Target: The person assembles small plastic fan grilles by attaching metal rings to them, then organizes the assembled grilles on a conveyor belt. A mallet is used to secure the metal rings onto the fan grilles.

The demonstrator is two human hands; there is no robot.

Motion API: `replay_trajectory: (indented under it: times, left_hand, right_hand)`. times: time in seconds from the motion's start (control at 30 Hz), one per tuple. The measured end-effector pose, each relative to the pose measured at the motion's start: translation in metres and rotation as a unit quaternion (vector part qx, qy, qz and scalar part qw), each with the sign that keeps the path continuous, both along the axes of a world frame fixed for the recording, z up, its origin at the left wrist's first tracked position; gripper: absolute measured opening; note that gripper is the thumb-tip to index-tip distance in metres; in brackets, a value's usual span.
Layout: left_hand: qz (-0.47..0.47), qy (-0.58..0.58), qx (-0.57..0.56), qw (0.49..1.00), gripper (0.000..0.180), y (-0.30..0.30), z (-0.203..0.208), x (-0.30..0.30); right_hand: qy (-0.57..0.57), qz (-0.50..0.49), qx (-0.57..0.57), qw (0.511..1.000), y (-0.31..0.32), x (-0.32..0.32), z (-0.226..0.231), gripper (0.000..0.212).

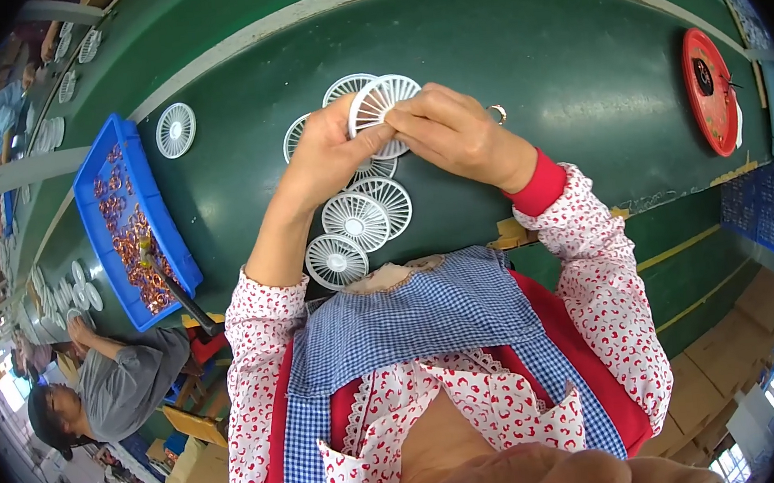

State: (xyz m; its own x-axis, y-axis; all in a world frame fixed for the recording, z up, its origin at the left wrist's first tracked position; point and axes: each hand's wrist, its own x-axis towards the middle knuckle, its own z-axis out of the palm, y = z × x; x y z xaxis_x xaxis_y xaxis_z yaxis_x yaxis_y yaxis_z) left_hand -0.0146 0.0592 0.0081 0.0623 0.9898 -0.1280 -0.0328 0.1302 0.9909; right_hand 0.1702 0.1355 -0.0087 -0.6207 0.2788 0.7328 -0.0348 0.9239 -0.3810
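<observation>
A white plastic disc with radial spokes (377,100) is held up between both my hands over the green table. My left hand (326,145) is closed on its left and lower rim, thumb along the bottom. The bent fingers of my right hand (455,128) are pressed together against the disc's right side; any small piece between the fingertips is hidden. Similar spoked discs (355,221) lie loosely overlapping under and in front of my hands. A small shiny ring (498,115) lies just right of my right hand.
Left stands a blue tray (186,261) holding many small copper-coloured rings, a dark-handled tool (183,296) across its near edge. One disc (176,130) lies beside it. A red dish (721,130) with small dark items sits far right. Another person (125,378) works at left.
</observation>
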Motion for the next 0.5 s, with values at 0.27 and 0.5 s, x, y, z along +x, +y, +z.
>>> replay_trajectory:
  times: [0.27, 0.5]
  left_hand:
    - [0.117, 0.147, 0.051, 0.981, 0.017, 0.002, 0.008, 0.024]
    - [0.220, 0.503, 0.275, 0.789, 0.024, 0.031, -0.003, -0.053]
  right_hand:
    - [0.029, -0.074, -0.016, 0.997, -0.006, -0.002, -0.005, 0.030]
    - [-0.158, -0.232, -0.052, 0.958, 0.026, 0.062, -0.002, 0.033]
